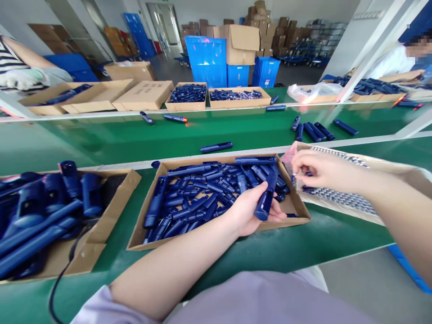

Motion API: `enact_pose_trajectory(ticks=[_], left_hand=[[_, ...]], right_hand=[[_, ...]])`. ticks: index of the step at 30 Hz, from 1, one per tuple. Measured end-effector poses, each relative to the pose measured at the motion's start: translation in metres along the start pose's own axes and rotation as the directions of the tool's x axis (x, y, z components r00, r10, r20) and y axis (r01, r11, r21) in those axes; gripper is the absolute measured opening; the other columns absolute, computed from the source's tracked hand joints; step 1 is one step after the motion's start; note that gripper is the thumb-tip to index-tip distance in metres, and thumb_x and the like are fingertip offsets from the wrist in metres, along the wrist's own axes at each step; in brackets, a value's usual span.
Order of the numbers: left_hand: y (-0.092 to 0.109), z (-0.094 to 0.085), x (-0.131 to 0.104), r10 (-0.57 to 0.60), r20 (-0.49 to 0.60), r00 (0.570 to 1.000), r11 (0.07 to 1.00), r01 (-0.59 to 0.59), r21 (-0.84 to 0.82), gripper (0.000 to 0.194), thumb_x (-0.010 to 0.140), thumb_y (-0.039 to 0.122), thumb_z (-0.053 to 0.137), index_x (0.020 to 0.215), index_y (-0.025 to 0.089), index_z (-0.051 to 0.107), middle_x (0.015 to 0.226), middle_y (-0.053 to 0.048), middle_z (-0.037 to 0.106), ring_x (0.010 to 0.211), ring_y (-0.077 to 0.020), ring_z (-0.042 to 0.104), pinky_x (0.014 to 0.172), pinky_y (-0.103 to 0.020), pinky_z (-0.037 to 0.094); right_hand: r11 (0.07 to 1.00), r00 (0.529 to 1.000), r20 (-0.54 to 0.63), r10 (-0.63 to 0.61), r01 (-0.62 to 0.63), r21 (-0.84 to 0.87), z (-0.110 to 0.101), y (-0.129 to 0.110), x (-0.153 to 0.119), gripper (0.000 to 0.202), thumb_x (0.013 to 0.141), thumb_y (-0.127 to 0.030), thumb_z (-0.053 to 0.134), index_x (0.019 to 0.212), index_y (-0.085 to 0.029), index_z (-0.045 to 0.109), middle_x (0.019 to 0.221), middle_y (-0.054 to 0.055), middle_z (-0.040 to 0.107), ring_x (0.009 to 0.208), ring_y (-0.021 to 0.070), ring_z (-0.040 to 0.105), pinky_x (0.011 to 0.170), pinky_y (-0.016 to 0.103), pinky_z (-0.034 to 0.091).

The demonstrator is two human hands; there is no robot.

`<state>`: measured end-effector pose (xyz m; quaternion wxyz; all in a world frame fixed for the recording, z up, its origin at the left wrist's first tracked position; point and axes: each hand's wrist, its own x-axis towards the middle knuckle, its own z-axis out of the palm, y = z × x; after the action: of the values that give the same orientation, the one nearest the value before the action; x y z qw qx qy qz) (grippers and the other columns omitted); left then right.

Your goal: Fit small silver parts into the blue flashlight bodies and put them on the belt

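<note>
My left hand [251,209] is wrapped around a dark blue plastic tube housing [267,195], which tilts over the right part of a cardboard tray [135,240]. That tray holds many small blue plastic parts [199,189] with a few longer blue tubes among them. To the right, my right hand [317,170] has thumb and fingertips pinched at the near left corner of a lined box [401,171]. A small dark blue piece [293,178] shows at its fingertips. Rows of small silvery parts [340,198] fill that box, partly hidden by my right forearm.
Left, another cardboard box [116,211] holds large blue housings, with a black cable [56,283] hanging over it. Several blue tubes [216,147] lie on the green belt ahead. Trays [187,96] line its far side. A gloved hand [23,78] and another person [398,60] are across.
</note>
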<state>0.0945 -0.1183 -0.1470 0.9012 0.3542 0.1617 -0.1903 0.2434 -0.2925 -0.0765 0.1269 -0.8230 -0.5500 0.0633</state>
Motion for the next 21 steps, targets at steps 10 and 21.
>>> enact_pose_trajectory(ticks=[10, 21], left_hand=[[-0.005, -0.003, 0.004, -0.011, 0.032, 0.999, 0.997, 0.009, 0.076, 0.033, 0.091, 0.035, 0.045, 0.075, 0.012, 0.062, 0.057, -0.005, 0.058, 0.044, -0.0155, 0.059, 0.045, -0.026, 0.049], [-0.002, -0.004, 0.001, -0.107, 0.057, 0.993, 0.991, 0.101, 0.089, 0.042, 0.095, 0.045, 0.035, 0.086, 0.012, 0.059, 0.045, -0.002, 0.052, 0.036, -0.0146, 0.052, 0.042, -0.023, 0.040]], right_hand=[[0.967, 0.966, -0.073, -0.248, 0.251, 0.038, 0.029, -0.083, 0.001, 0.012, 0.093, -0.019, 0.045, 0.088, -0.018, 0.056, 0.102, 0.005, 0.061, 0.094, 0.0156, 0.058, 0.083, 0.029, 0.047], [0.958, 0.937, -0.336, 0.096, -0.178, -0.224, 0.007, 0.012, -0.035, 0.029, 0.093, -0.029, 0.043, 0.089, -0.021, 0.071, 0.107, 0.008, 0.066, 0.102, 0.0236, 0.061, 0.091, 0.037, 0.049]])
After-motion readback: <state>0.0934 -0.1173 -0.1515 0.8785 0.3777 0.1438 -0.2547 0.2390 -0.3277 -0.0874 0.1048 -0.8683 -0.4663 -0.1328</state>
